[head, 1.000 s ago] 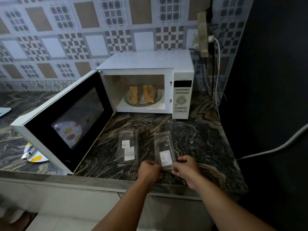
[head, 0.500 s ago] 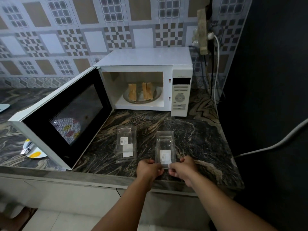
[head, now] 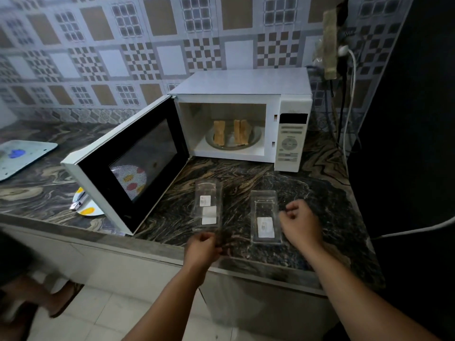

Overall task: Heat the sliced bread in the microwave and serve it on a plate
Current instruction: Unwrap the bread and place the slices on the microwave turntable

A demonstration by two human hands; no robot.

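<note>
Both hands let go of the right-hand clear plastic container (head: pixel 266 216) near the tabletop's front edge. The left hand (head: pixel 203 248) drew away leftward, the right hand (head: pixel 299 223) shifted to its right side, fingers loosely curled.

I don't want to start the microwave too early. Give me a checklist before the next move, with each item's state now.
1. Bread on the turntable: ok.
2. Microwave door shut: not ok, it stands wide open.
3. Left hand empty: ok.
4. Right hand empty: ok, beside a clear pack.
5. Door's swing path clear: ok.
6. Plugged in: cannot tell.
</note>
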